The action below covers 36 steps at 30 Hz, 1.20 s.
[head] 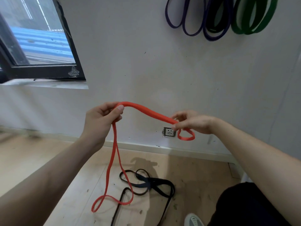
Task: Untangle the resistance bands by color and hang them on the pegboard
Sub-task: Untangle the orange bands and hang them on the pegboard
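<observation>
At centre frame, holding the red band point(146, 110) aloft in both hands: pinched between thumb and curled fingers of the left grip point(101, 119) at the crest, nipped by the fingertips of the right grip point(193, 122) just above a small end loop. Below the left grip, hanging as two strands to the floor point(203, 173), twisting into a figure-eight at lower centre and crossing the black bands point(154, 183); whether snagged on them, impossible to tell. Probably best to hold both pinches firm, lift high, and shake the twist open clear of the black tangle before reaching toward the upper right, beside the purple bands point(192, 31) and green band point(254, 22) on the wall point(146, 62).
</observation>
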Available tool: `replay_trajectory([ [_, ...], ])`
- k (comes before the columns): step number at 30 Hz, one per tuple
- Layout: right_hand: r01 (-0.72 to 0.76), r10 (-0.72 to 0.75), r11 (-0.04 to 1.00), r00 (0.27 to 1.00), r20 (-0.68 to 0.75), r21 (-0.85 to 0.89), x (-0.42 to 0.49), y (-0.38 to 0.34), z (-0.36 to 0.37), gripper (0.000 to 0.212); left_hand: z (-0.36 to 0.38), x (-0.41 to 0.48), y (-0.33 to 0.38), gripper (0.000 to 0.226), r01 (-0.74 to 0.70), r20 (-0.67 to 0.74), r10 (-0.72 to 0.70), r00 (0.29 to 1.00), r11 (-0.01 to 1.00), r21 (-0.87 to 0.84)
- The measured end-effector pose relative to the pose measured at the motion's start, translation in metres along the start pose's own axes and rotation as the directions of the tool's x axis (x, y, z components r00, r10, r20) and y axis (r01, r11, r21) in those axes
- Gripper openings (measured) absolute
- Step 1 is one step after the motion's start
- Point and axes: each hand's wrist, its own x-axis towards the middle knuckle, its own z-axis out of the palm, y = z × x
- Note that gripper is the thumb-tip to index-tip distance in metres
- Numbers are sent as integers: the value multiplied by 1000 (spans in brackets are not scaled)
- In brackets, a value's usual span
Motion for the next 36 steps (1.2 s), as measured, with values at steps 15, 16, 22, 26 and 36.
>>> replay_trajectory([
  [15, 318, -314, 929, 948, -50, 190, 9, -72, 86, 22, 0, -7, -1, 17, -144, 261, 75, 962, 956, 256],
  [16, 336, -324, 924, 942, -90, 185, 9, -72, 89, 21, -1, -7, -2, 18, -147, 270, 73, 960, 954, 263],
  [22, 444, -425, 896, 868, -257, 16, 6, -80, 84, 12, 0, -6, -8, 18, -144, 365, 26, 931, 943, 301],
  [26, 496, -443, 867, 807, -390, 41, -1, -87, 72, 8, 2, -7, -14, 16, -117, 411, -25, 911, 941, 319],
  [36, 557, -351, 817, 685, -638, 148, -11, -83, 31, 15, 0, -7, -25, 13, -54, 453, -127, 882, 930, 365],
])
